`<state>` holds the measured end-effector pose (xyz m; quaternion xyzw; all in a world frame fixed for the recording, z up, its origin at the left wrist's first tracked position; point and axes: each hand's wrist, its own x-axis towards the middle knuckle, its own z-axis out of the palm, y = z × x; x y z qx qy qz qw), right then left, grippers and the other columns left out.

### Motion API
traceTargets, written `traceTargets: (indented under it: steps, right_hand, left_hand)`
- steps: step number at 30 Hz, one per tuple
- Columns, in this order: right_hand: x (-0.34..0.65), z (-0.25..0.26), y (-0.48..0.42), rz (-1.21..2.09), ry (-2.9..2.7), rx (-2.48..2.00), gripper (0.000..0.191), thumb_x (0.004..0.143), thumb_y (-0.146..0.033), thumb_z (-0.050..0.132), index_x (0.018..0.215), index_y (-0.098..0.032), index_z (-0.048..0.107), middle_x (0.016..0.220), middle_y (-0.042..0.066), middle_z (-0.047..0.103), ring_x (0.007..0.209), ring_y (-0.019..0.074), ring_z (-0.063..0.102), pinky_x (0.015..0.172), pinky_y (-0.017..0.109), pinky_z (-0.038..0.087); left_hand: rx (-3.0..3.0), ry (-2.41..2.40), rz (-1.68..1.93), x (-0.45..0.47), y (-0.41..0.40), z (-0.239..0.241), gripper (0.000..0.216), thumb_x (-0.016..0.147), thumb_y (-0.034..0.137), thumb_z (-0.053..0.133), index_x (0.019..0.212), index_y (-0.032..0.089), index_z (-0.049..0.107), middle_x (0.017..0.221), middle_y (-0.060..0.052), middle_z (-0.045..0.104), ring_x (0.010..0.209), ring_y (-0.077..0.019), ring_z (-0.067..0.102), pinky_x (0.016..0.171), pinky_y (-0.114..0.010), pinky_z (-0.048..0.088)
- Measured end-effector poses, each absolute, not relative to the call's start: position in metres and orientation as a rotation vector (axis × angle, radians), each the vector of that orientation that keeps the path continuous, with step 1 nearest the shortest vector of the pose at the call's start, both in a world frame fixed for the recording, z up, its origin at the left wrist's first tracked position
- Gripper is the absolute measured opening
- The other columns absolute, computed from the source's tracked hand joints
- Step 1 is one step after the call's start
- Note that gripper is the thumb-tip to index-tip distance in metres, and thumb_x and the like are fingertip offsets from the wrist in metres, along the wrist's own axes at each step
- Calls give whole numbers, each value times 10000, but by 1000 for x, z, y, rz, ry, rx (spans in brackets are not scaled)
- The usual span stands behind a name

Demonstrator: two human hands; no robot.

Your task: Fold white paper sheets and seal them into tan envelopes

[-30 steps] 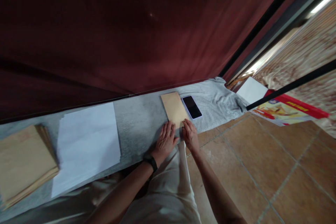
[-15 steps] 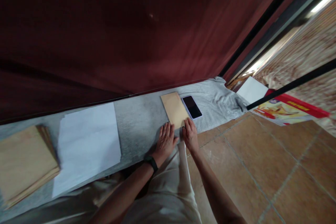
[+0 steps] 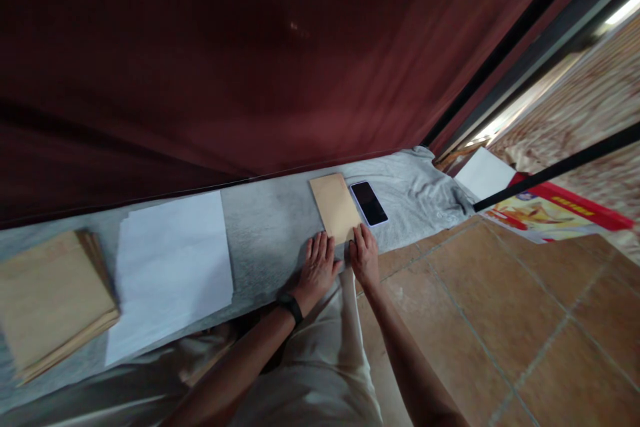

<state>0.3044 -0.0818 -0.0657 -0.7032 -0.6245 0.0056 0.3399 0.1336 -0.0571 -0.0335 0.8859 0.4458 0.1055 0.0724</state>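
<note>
A small tan paper envelope (image 3: 336, 205) lies flat on a grey cloth-covered bench, tilted slightly. My left hand (image 3: 320, 265), with a dark band at the wrist, rests flat at its near left corner, fingers stretched out. At the near right corner, my right hand (image 3: 365, 255) has bent fingers closed on the envelope's edge; its thumb side faces my left hand. Just right of the envelope a phone (image 3: 369, 203) with a dark screen and pale case lies face up.
To the left are a stack of white paper sheets (image 3: 173, 273) and a pile of larger brown envelopes (image 3: 55, 300). A dark red curtain-like surface (image 3: 240, 67) rises behind the bench (image 3: 270, 227). At right, a black bar (image 3: 555, 168) crosses above a printed red-and-yellow package (image 3: 540, 208) near the tiled floor (image 3: 480, 307).
The view has shifted slightly, so the bench items sit a little further right in the picture. Both hands keep their places at the envelope's near edge.
</note>
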Motion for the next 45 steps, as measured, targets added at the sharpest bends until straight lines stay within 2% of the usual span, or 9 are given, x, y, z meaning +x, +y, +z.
traceTargets:
  steps: [9, 15, 21, 25, 29, 34, 39, 42, 45]
  right_hand:
    - [302, -57, -89, 9, -1623, -1758, 476, 1046, -277, 388, 1514, -193, 417, 1565, 188, 394, 1466, 311, 349, 1134, 593, 389]
    - [270, -45, -102, 128, -1760, -1597, 547, 1037, -218, 401, 1572, -287, 313, 1629, 116, 317, 1508, 287, 291, 1168, 587, 368]
    - [214, -53, -100, 245, -1903, -1466, 518, 1021, -191, 412, 1531, -278, 399, 1583, 104, 411, 1485, 277, 349, 1155, 553, 414]
    - [183, -57, -90, 238, -1967, -1467, 468, 999, -170, 437, 1460, -221, 501, 1518, 123, 498, 1439, 281, 417, 1145, 535, 418]
    - [169, -57, -85, 183, -1986, -1509, 445, 988, -151, 448, 1419, -208, 541, 1441, 118, 580, 1363, 263, 504, 1166, 523, 378]
    - [170, -57, -85, 139, -2014, -1519, 438, 981, -161, 447, 1406, -199, 548, 1429, 117, 585, 1347, 268, 514, 1155, 515, 380]
    - [168, -56, -78, 206, -1956, -1526, 396, 976, -168, 441, 1332, -202, 610, 1358, 125, 625, 1270, 268, 561, 1089, 502, 442]
    - [158, -55, -71, 306, -1912, -1497, 382, 979, -185, 428, 1299, -201, 637, 1313, 123, 653, 1224, 266, 593, 1032, 475, 489]
    - [140, -52, -64, 479, -1837, -1408, 369, 1002, -245, 415, 1287, -214, 648, 1247, 104, 699, 1160, 244, 644, 1000, 436, 527]
  left_hand:
    - [2680, 1277, 364, 104, -65, -23, 626, 991, 408, 459, 1532, 108, 364, 1621, -168, 354, 1529, -292, 266, 1246, -516, 235]
    - [2595, 1629, 379, 30, -82, -20, 598, 1007, 389, 419, 1533, 108, 368, 1615, -169, 362, 1533, -309, 253, 1240, -547, 237]
    - [2347, 2190, 486, -58, -94, -25, 677, 1021, 470, 345, 1558, 63, 285, 1598, -252, 347, 1527, -375, 239, 1191, -631, 257]
    - [2288, 2274, 411, -83, -98, -27, 741, 1005, 550, 343, 1489, -10, 385, 1530, -311, 420, 1480, -403, 337, 1162, -601, 326]
    - [2314, 2275, 334, -79, -99, -26, 724, 982, 569, 404, 1434, 8, 477, 1507, -300, 459, 1431, -405, 420, 1145, -579, 363]
    - [2339, 2275, 168, -69, -98, -18, 618, 973, 465, 471, 1353, -16, 557, 1435, -309, 532, 1336, -405, 529, 1070, -521, 461]
    - [2374, 2150, 76, -62, -99, -6, 382, 970, 220, 431, 1259, 76, 635, 1333, -233, 632, 1235, -330, 611, 939, -447, 545]
    - [2355, 2068, 5, -59, -97, 8, 329, 923, 90, 429, 1141, 106, 675, 1191, -192, 690, 1085, -291, 673, 832, -397, 564]
    - [2375, 2026, 28, -55, -94, 23, 309, 923, 81, 432, 1101, 127, 681, 1032, -145, 718, 960, -270, 689, 797, -385, 557]
